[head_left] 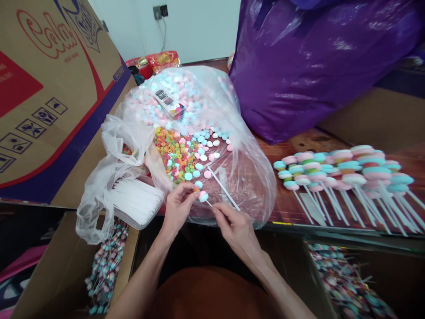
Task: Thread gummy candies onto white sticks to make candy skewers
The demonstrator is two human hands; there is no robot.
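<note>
My right hand (234,226) pinches a white lollipop stick (208,203) that points up and to the left. On the stick's upper end sit a blue-and-white candy and a pink candy (203,196). With thumb and forefinger closed, my left hand (179,204) holds a small orange ring candy (196,189) at the tip of the stick. Just beyond my hands lie loose pastel button candies (207,174) and a heap of colourful ring candies (175,155) on a clear plastic bag (252,177). Another white stick (222,186) rests on the plastic.
Finished candy sticks (345,177) lie in a pile at the right. A tub of white sticks (136,199) stands at the left by a cardboard box (49,88). A purple bag (299,66) fills the back right. Open boxes with wrapped candies (108,266) sit below the table edge.
</note>
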